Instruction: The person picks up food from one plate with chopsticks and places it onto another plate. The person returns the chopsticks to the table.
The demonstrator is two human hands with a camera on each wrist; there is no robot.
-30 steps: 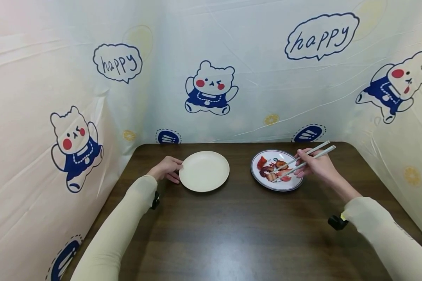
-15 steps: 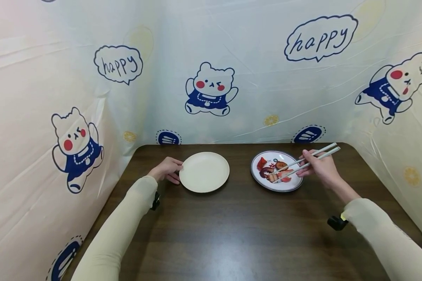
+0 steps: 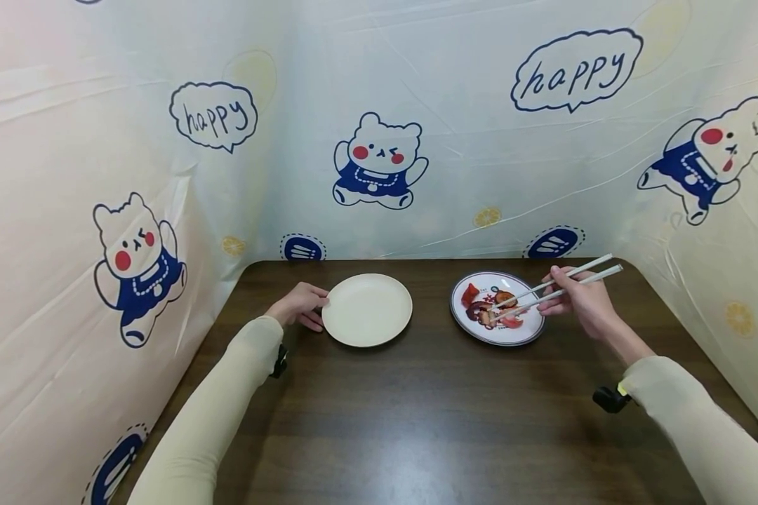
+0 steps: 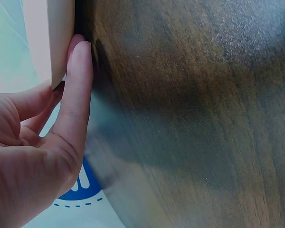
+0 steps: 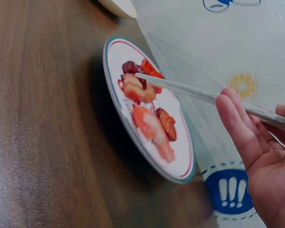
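Note:
My left hand pinches the left rim of a plain cream plate; in the left wrist view the thumb and fingers meet at its edge. In my right hand is a pair of pale chopsticks, their tips down among food on a white plate with a dark rim. One tip touches a tan, shrimp-like piece in the right wrist view. Around it lie a dark red piece, a bright red piece, a brown piece and a pinkish-orange slice.
Both plates stand near the far edge of a dark brown wooden table. A pale curtain with printed bears rises behind the table and along both sides. Each wrist wears a small black camera, as on the right wrist.
My right hand has shifted slightly to the right with the chopsticks, their tips staying at the tan piece. The left hand and the cream plate have stayed in place.

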